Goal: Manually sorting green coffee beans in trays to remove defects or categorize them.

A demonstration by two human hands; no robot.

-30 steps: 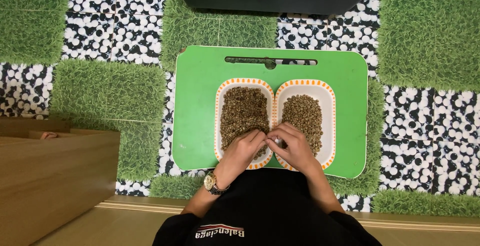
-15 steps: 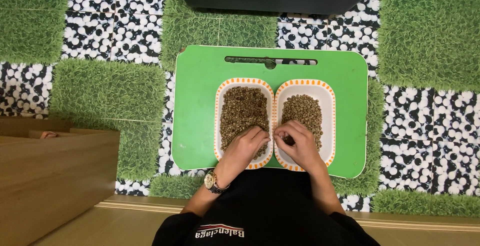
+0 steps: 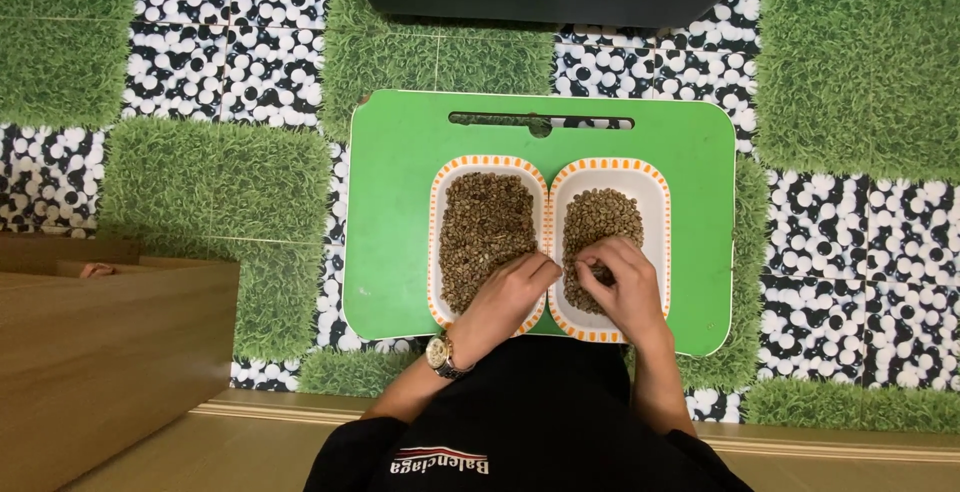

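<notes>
The right hand (image 3: 625, 282) has moved off the divide between the two trays and now sits over the near half of the right tray (image 3: 655, 187), fingers curled narrow over the pale green beans (image 3: 600, 214); whether they pinch one I cannot tell. The left hand (image 3: 508, 294), which has barely shifted, rests on the near right corner of the left tray (image 3: 438, 202) of darker beans (image 3: 485, 217), fingertips together at the rim. So a bean seems to have crossed over. Both trays lie side by side, touching, on the green board (image 3: 390, 212), which sits on grass-and-pebble floor mats (image 3: 210, 182).
</notes>
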